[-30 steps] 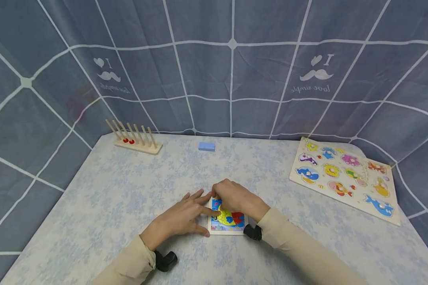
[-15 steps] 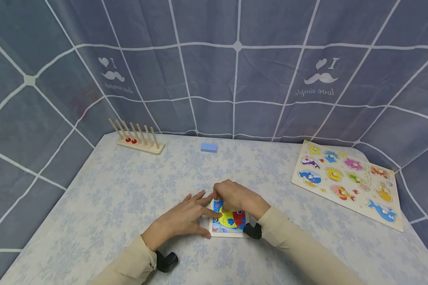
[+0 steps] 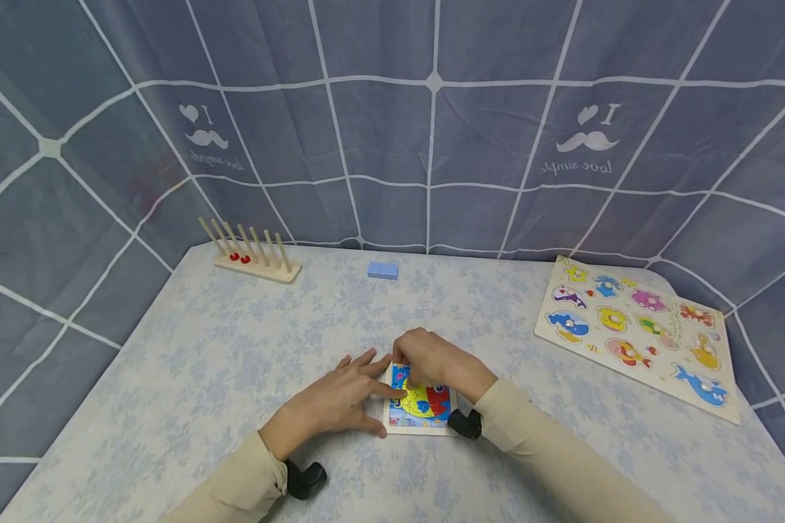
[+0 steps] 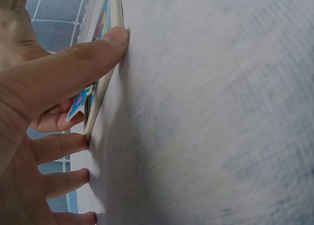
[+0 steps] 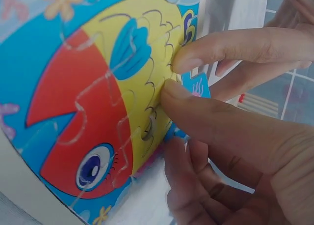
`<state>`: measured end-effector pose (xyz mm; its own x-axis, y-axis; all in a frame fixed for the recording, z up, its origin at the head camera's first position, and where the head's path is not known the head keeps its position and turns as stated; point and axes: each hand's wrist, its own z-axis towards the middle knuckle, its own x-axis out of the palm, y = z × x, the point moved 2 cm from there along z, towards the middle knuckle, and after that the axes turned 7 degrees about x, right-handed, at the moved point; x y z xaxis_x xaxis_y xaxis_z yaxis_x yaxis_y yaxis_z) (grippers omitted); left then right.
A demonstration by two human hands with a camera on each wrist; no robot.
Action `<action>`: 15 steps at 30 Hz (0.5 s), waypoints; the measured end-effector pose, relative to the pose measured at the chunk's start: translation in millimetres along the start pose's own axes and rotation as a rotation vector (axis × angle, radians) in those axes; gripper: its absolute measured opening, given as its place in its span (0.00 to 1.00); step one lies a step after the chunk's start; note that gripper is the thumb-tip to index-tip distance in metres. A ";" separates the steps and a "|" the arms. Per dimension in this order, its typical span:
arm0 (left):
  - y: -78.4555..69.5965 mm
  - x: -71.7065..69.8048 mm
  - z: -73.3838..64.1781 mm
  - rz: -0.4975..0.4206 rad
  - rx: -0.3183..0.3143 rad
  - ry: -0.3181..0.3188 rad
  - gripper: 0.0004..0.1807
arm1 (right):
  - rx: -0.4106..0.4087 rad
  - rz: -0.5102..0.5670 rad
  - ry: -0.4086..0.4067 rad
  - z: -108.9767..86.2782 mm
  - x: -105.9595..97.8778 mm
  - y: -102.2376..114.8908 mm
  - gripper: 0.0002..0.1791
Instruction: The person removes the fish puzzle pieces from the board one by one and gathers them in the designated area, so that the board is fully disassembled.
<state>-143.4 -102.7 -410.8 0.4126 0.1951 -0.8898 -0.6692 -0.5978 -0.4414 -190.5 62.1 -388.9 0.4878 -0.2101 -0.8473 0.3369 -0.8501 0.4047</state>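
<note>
Barely any change from half a second ago: both hands still at the puzzle (image 3: 435, 408), piece (image 4: 77, 107) still tipped up at the puzzle's far-left corner. Work looks held up on that piece. Puzzle lies on the surface (image 3: 235, 363). Right hand (image 3: 435, 359) reaches over puzzle from its right, fingers curled, grip closed, pinching piece. Left hand (image 3: 333, 399) at puzzle's left side, spread, grasping nothing: index on puzzle's face, thumb at its near-left corner.
</note>
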 end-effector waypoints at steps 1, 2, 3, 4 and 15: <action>0.0 -0.1 0.1 0.000 0.000 0.001 0.33 | -0.004 0.005 -0.006 -0.2 0.2 -0.5 0.15; 0.1 -0.3 0.3 0.003 -0.001 0.000 0.33 | -0.009 0.010 -0.015 -0.5 0.2 -1.0 0.14; 0.1 -0.7 0.6 0.009 0.000 -0.002 0.33 | -0.013 0.013 -0.026 -1.0 -0.1 -1.3 0.14; 0.0 -0.7 0.8 0.013 0.001 -0.002 0.33 | -0.018 0.018 -0.035 -1.6 0.4 -2.0 0.14; -1.0 -0.6 0.6 -0.001 -0.005 0.004 0.33 | -0.101 0.218 -0.098 -10.7 1.3 -13.5 0.07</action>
<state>-143.4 -101.8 -410.0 0.4156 0.1923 -0.8890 -0.6655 -0.6019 -0.4414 -185.8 78.5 -391.7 0.4790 -0.4330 -0.7636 0.3135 -0.7281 0.6095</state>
